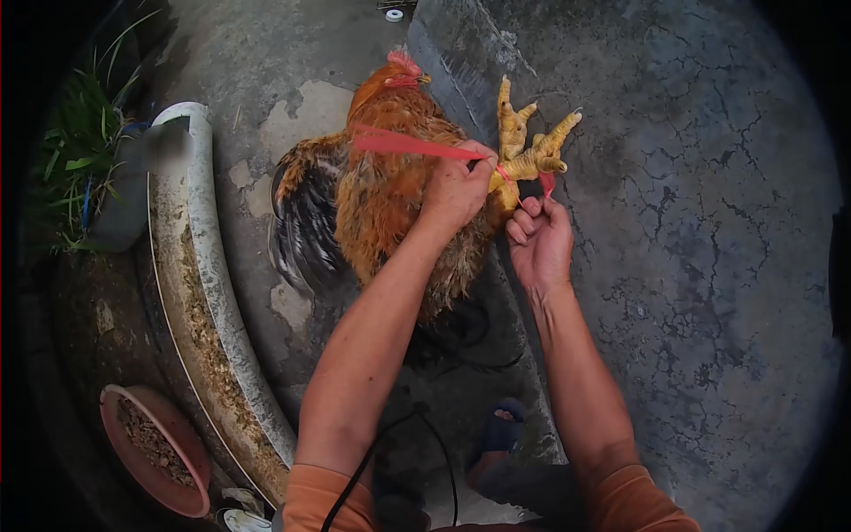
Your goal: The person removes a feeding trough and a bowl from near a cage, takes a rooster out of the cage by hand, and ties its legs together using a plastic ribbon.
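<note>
A brown rooster (394,195) lies on its side on the concrete, its red-combed head toward the top and one dark wing fanned out at the left. Its yellow feet (532,160) stick out to the right, with a red plastic strip (417,144) wound around the legs. My left hand (461,188) pinches the strip close to the legs, and a long tail of it trails left over the bird's body. On the other side of the legs, my right hand (541,232) is closed on the strip's other end, just below the feet.
A long trough (213,248) with grainy residue runs down the left side. Below it sits a pink basin (197,452) holding crumbly feed. Green plants (84,160) grow at the upper left. A dark cable (425,417) hangs near my body, and a sandal (503,430) shows on my foot.
</note>
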Demonstrator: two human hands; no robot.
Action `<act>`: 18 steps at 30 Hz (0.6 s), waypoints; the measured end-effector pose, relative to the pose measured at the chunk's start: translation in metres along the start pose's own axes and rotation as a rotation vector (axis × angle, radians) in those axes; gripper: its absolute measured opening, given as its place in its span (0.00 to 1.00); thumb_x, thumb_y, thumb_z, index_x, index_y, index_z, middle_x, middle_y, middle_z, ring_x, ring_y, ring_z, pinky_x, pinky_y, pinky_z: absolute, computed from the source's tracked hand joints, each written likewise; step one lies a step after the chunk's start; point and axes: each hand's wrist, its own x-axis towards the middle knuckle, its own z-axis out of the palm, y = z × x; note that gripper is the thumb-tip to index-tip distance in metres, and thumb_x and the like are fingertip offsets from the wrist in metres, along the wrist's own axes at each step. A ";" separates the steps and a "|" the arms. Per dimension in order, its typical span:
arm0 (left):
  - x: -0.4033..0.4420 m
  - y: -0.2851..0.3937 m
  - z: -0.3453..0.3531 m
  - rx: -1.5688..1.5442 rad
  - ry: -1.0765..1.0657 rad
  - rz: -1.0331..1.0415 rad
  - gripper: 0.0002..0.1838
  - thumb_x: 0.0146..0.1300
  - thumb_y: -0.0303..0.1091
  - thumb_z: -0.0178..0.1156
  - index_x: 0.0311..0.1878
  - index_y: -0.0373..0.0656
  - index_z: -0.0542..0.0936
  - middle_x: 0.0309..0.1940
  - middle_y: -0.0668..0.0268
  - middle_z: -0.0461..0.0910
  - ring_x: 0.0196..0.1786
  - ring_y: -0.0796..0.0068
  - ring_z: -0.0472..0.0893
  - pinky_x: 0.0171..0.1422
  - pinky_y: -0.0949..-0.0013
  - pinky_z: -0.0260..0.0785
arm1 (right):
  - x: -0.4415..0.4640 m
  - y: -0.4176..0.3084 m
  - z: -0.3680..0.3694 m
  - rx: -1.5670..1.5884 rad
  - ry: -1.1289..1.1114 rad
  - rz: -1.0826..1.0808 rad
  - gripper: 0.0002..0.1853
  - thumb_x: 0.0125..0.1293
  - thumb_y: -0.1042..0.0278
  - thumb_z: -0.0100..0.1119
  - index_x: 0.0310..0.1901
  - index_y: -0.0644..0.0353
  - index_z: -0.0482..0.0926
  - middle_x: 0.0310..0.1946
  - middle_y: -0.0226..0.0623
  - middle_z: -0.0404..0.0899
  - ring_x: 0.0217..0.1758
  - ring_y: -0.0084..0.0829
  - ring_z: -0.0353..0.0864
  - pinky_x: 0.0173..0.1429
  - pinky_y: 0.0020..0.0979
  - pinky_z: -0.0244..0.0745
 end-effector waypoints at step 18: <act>0.017 0.011 -0.017 -0.206 -0.420 -0.138 0.08 0.73 0.36 0.58 0.46 0.42 0.79 0.41 0.71 0.82 0.49 0.80 0.78 0.62 0.71 0.67 | -0.054 -0.002 -0.011 -0.630 -0.118 -0.331 0.06 0.78 0.65 0.50 0.45 0.57 0.72 0.31 0.23 0.70 0.28 0.13 0.63 0.31 0.19 0.61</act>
